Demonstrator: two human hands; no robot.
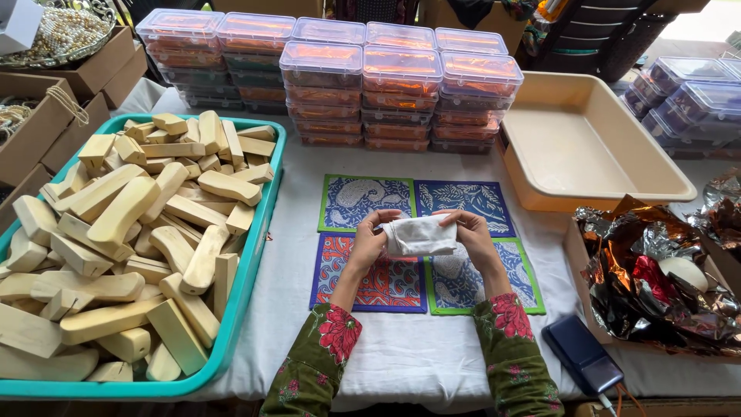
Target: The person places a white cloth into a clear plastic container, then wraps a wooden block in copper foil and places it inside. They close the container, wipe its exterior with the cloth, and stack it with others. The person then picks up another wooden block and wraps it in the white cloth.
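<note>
My left hand (367, 240) and my right hand (472, 236) together hold a small folded white cloth bundle (421, 235) just above the table. Each hand grips one end of it, fingers curled over the top. Below them lie several printed fabric squares: a green-edged blue one (363, 201), a dark blue leaf-patterned one (466, 203), a red and blue one (373, 282) and a green-edged pale blue one (478, 284). Both sleeves are green with red flowers.
A teal tray (245, 276) of several pale wooden blocks fills the left. Stacks of clear lidded boxes (363, 85) stand at the back. An empty beige tub (594, 147) sits at the right, crumpled copper foil (656, 270) and a dark phone (581, 354) nearer me.
</note>
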